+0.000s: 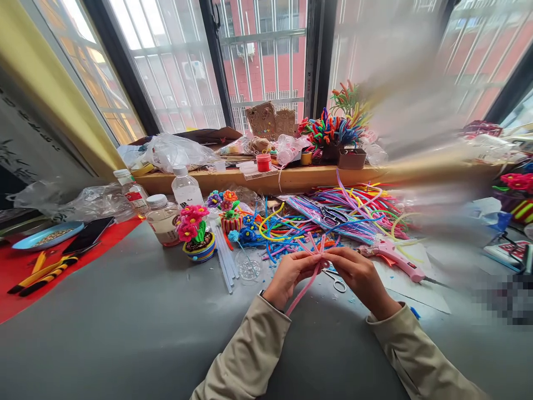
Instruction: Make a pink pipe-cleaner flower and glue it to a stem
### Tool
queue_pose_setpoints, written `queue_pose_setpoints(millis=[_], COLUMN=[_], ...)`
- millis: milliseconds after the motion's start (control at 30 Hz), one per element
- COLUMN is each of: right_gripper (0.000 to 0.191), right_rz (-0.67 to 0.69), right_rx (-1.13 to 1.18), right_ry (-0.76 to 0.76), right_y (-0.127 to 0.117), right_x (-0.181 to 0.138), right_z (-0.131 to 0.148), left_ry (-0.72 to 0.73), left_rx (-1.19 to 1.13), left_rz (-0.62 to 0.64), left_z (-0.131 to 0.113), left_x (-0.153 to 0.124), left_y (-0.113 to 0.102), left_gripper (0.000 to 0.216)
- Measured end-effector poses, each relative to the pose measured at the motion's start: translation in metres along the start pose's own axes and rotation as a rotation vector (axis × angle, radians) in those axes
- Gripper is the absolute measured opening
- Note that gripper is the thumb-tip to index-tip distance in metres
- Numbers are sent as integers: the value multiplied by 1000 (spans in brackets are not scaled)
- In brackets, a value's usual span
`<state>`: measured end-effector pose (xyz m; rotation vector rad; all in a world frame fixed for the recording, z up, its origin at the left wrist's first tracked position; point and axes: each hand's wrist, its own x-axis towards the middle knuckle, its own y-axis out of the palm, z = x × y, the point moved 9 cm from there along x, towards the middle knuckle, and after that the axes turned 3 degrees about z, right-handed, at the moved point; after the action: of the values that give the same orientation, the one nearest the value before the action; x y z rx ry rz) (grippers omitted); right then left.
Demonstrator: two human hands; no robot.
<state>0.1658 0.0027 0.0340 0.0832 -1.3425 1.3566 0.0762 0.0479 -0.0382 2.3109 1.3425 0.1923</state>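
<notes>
Pink pipe cleaners [308, 286] are pinched between my two hands, with several short ends fanning up above the fingertips and one long end trailing down to the left. My left hand [290, 276] is closed on them from the left side. From the right, my right hand [361, 276] meets it with thumb and forefinger closed at the same spot. Just behind the fingers lies a pair of scissors [339, 285], partly hidden by my right hand. A pink hot glue gun [400, 261] rests to the right, on a white sheet.
A heap of colourful pipe cleaners [287, 222] spreads behind my hands, with dark-handled scissors [335, 215] on top. Left of them stand a pot of pink flowers [195, 239], clear glue sticks [225, 258] and bottles [162, 222]. A phone [89, 234] lies far left. The right side is blurred.
</notes>
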Motion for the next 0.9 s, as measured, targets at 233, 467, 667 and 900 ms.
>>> queue_pose_setpoints(millis=[233,467,667,900], right_gripper=[19,22,20,23], right_rz=[-1,63,9,-52], right_rx=[376,520,341,-169], right_ry=[452,599,439,-10], right_y=[1,13,-6,-18], right_x=[-3,-7,-2,-1], right_z=[-35,-46,-39,2], left_ry=[-54,-74,-123,-228], left_rx=[-58,1,-121,-241], left_rz=[10,17,30,34], left_z=[5,7,9,19], left_x=[3,2,2,2], left_y=[1,1,3,6], left_gripper=[25,23,19,14])
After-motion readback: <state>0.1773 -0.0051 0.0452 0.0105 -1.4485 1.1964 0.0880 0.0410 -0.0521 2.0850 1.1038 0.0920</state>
